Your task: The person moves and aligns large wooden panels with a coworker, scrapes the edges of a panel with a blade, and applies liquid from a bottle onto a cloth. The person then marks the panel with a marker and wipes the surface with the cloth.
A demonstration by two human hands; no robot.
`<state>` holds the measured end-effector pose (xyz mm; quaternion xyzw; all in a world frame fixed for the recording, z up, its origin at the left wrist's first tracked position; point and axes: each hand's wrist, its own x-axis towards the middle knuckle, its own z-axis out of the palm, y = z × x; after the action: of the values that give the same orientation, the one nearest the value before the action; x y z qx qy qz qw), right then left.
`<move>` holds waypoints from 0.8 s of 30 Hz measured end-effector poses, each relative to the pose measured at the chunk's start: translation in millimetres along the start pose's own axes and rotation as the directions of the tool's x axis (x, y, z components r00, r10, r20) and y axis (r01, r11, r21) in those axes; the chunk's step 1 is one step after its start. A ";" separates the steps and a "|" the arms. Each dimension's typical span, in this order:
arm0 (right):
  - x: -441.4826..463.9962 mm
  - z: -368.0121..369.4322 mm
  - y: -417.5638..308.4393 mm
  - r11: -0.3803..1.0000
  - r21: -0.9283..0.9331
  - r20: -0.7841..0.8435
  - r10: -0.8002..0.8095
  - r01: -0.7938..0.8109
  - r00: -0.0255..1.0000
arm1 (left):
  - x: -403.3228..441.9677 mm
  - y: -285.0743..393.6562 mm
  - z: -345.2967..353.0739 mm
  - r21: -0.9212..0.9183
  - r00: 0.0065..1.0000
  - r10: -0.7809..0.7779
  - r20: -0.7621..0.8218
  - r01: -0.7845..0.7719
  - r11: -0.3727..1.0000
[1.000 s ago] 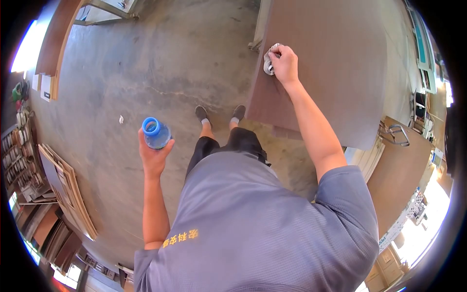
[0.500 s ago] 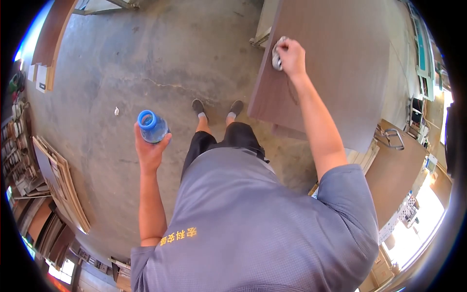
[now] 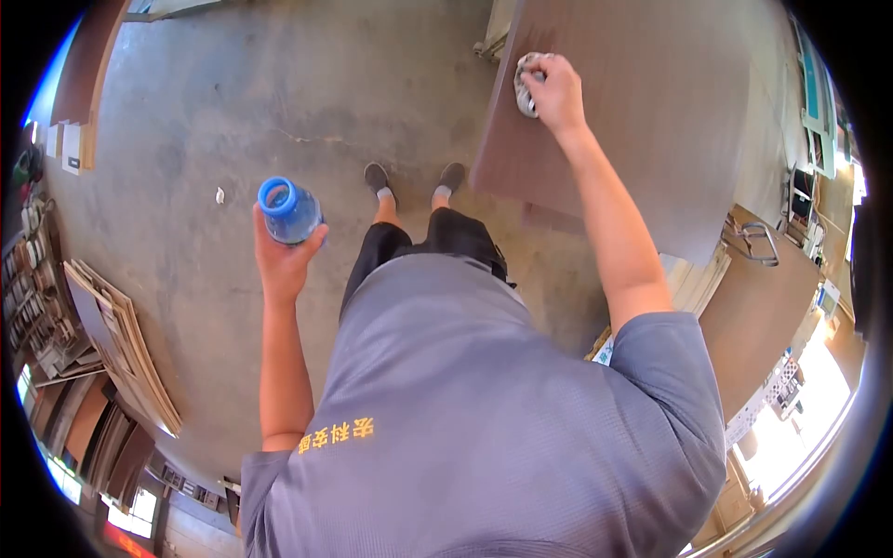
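In my left hand [image 3: 282, 265] is a clear bottle [image 3: 290, 212] with a wide blue rim, its open mouth tilted toward me. The fingers wrap round its lower part. My right hand [image 3: 556, 93] grips a crumpled whitish cloth [image 3: 526, 86] and presses it on the brown board [image 3: 651, 121], close to the board's left edge. A darker, damp-looking patch shows on the board just above the cloth. Part of the cloth is hidden beneath the fingers.
A stack of panels [image 3: 121, 344] leans at the left. A small white scrap [image 3: 220, 195] lies on the concrete floor [image 3: 279, 84]. Right of my body stands another brown surface [image 3: 767, 316] with a metal-framed object [image 3: 755, 244] at its far end.
Both hands sit slightly higher in view, as the whole view has shifted a little. The dark streak that was below the cloth no longer shows; a damp-looking patch now appears above it.
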<state>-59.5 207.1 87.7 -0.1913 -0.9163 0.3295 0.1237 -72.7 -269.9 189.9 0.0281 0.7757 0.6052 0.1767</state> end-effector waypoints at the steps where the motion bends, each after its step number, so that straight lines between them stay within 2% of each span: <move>1: -23.3 -1.1 -9.1 1.000 0.027 0.026 0.008 -0.008 1.000 | -0.1 0.0 1.3 0.002 1.000 -0.009 0.002 0.009 1.000; 5: -98.7 0.2 -45.4 0.988 0.080 0.111 0.120 -0.129 0.987 | 3.6 0.3 1.1 -0.021 0.999 0.011 0.038 -0.010 1.000; 12: -168.1 4.1 -72.4 0.972 0.133 0.211 0.163 -0.194 0.964 | 5.7 0.7 1.6 -0.022 0.997 0.041 0.067 -0.039 0.999; 15: -168.4 -2.9 -70.1 0.986 0.105 0.252 0.099 -0.129 0.963 | 4.9 -2.0 0.6 -0.008 0.997 0.047 0.056 -0.047 0.999; 17: -154.7 -0.4 -66.5 0.985 0.096 0.225 0.119 -0.144 0.967 | 5.9 -4.0 -0.2 -0.028 0.997 0.046 0.063 -0.045 0.999; 19: -147.0 3.4 -69.0 0.982 0.087 0.092 0.159 -0.167 0.983 | 4.2 -3.9 -0.9 -0.050 0.997 0.038 0.072 -0.034 0.998; 21: -164.4 2.6 -75.1 0.983 0.090 0.122 0.147 -0.158 0.982 | 5.6 -1.5 -1.0 -0.006 0.995 0.065 0.075 -0.065 0.998; 23: -174.6 -1.4 -76.4 0.986 0.085 0.257 0.120 -0.146 0.959 | 6.8 0.9 1.8 -0.019 0.995 0.076 0.069 -0.074 0.997; 24: -165.5 -1.9 -65.2 0.992 0.096 0.249 0.054 -0.080 0.967 | 6.0 1.6 2.4 -0.032 0.995 0.078 0.068 -0.076 0.997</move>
<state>71.9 90.4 114.9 -0.1730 -0.8988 0.4027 0.0078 -77.8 -265.7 189.5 0.0761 0.7586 0.6215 0.1802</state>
